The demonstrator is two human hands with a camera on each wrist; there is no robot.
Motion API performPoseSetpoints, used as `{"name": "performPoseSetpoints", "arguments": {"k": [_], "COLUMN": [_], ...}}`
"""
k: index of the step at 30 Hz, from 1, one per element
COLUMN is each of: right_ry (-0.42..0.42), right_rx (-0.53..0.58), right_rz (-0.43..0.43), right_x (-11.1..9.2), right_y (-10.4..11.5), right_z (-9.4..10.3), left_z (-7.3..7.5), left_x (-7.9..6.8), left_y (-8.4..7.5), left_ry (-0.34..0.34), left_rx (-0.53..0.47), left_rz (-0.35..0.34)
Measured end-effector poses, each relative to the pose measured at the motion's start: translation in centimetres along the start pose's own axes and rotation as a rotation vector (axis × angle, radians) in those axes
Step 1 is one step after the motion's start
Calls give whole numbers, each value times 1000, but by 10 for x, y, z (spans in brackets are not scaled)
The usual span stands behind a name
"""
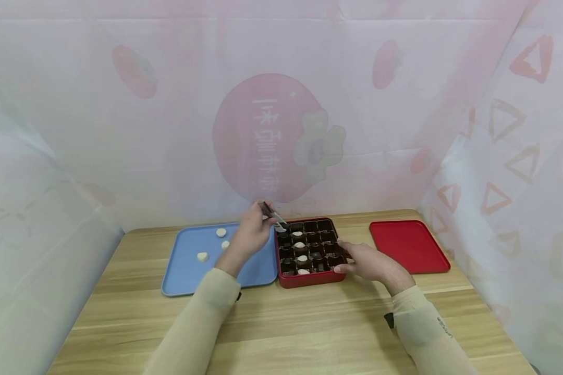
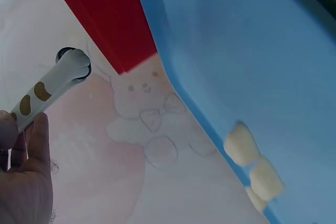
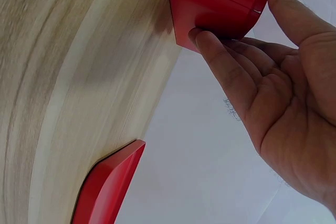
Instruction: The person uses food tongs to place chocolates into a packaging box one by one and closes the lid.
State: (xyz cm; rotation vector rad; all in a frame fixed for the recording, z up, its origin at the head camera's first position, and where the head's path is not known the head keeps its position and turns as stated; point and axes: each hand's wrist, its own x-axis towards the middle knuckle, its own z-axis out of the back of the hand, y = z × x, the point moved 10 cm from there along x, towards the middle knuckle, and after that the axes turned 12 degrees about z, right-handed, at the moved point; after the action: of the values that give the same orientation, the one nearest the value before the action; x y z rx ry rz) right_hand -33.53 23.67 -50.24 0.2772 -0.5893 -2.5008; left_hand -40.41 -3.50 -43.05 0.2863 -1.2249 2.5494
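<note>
My left hand (image 1: 251, 234) pinches white cat-paw tongs (image 2: 42, 92) with brown spots. In the head view their tip sits over the back left compartments of a red box (image 1: 311, 281); whether it grips a piece I cannot tell. A dark divided insert (image 1: 313, 237) fills the box, and a column of pale round pieces (image 1: 300, 245) lies in its compartments. My right hand (image 1: 368, 262) holds the box's right side, thumb at the rim and fingers against the outer wall in the right wrist view. More pale pieces (image 1: 203, 256) lie on the blue tray (image 1: 180, 276).
The blue tray stands against the box's left side. To the right lies a red lid (image 1: 408, 247), apart from the box. All rest on a wood-grain table (image 1: 300, 333), with a pale printed sheet (image 1: 178, 130) hanging behind and at the sides.
</note>
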Motion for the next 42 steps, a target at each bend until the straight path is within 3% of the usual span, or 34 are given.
{"name": "performPoseSetpoints", "arguments": {"k": [10,18,24,33,42], "right_ry": [-3,-1,2,0,22], "right_rx": [14,8,5,-5,11], "right_rz": [-6,-2,1,2,-14], "right_x": [-2,-2,-2,-2,-2], "right_y": [1,0,0,2,1], "right_z": [-1,-1,0,1,0], "left_z": [-34,-60,-69,-70,-39], "left_x": [8,13,17,19,12], "left_y": [-20,-24,-24,-18,-10], "left_ry": [-17,8,5,33,-12], "left_rx": [-79,-83,-90,-136,-129], "left_rz": [34,101,120,169,161]}}
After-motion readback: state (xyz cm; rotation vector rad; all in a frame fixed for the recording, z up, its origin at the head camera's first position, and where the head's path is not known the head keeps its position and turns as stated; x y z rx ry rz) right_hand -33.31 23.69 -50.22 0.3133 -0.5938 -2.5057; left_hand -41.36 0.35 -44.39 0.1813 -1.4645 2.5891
